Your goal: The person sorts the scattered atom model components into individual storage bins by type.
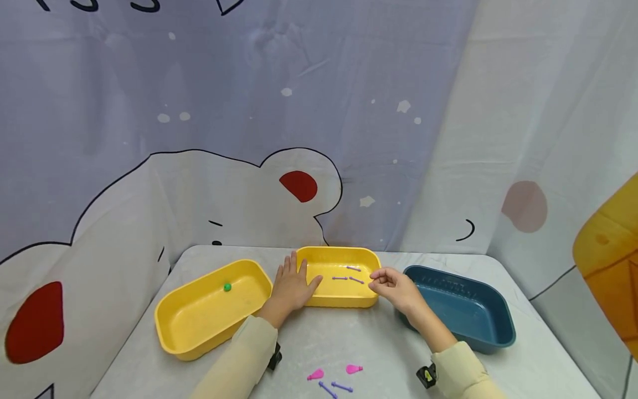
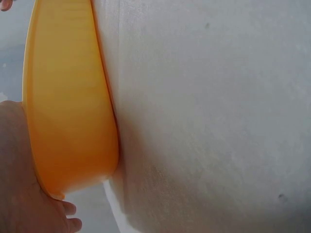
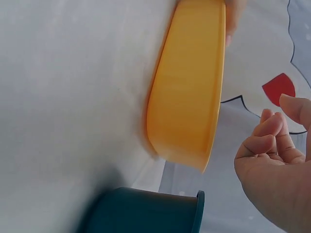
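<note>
My left hand (image 1: 291, 285) lies with straight, spread fingers over the left rim of the middle yellow tray (image 1: 341, 301). That tray holds several small purple sticks with knobbed ends (image 1: 356, 280). Above its right rim is my right hand (image 1: 396, 288), fingers bent towards the tray. In the right wrist view, the right hand (image 3: 277, 155) has loosely curled fingers and a thumb apart from them, with nothing visible between. Two pink bulb-shaped pieces (image 1: 354, 369) and two more purple knobbed sticks (image 1: 341, 387) lie on the table nearer me.
On the left, a second yellow tray (image 1: 171, 327) contains a small green ball (image 1: 227, 287). A dark teal tray (image 1: 490, 346) stands on the right, partly behind my right forearm. Printed cloth (image 1: 309, 111) hangs behind the pale table (image 1: 394, 354).
</note>
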`<state>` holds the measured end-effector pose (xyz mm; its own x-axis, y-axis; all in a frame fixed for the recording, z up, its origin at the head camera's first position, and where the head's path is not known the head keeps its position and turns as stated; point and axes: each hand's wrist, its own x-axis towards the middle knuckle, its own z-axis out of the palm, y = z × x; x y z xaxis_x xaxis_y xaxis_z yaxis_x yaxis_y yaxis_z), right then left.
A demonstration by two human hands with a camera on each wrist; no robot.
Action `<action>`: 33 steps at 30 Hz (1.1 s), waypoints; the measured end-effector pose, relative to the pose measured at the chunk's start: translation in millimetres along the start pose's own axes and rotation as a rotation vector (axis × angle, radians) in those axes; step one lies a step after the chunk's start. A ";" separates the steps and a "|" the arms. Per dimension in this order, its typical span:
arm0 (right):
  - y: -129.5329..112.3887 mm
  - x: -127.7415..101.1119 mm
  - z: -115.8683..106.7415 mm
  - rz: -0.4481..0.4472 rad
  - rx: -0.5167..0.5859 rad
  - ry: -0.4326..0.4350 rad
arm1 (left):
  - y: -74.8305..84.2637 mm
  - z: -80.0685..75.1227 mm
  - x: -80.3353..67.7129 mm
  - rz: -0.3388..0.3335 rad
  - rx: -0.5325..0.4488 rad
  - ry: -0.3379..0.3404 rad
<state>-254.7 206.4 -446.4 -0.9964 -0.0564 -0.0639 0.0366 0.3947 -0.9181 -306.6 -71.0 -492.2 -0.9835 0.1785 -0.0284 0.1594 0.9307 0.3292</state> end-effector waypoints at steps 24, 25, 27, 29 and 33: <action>24.5 -53.1 -3.8 -0.057 0.037 -0.230 | 2.0 -2.0 0.4 0.012 0.006 0.011; 25.5 -55.0 -3.9 -0.059 0.037 -0.241 | 1.9 -1.9 0.3 0.012 0.004 0.012; 27.4 -58.4 -4.0 -0.062 0.034 -0.264 | 1.8 -1.8 -0.1 0.011 0.003 0.012; 29.3 -61.4 -4.4 -0.065 0.025 -0.287 | 1.7 -1.9 -0.3 0.009 0.003 0.012; 33.3 -66.3 -5.8 -0.065 -0.001 -0.338 | 1.2 -1.2 -0.7 0.005 0.006 0.010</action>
<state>-187.8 228.6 -470.4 -0.9148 -0.3820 -0.1314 -0.0263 0.3810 -0.9242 -305.8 -70.4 -490.6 -0.9835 0.1799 -0.0170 0.1648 0.9317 0.3236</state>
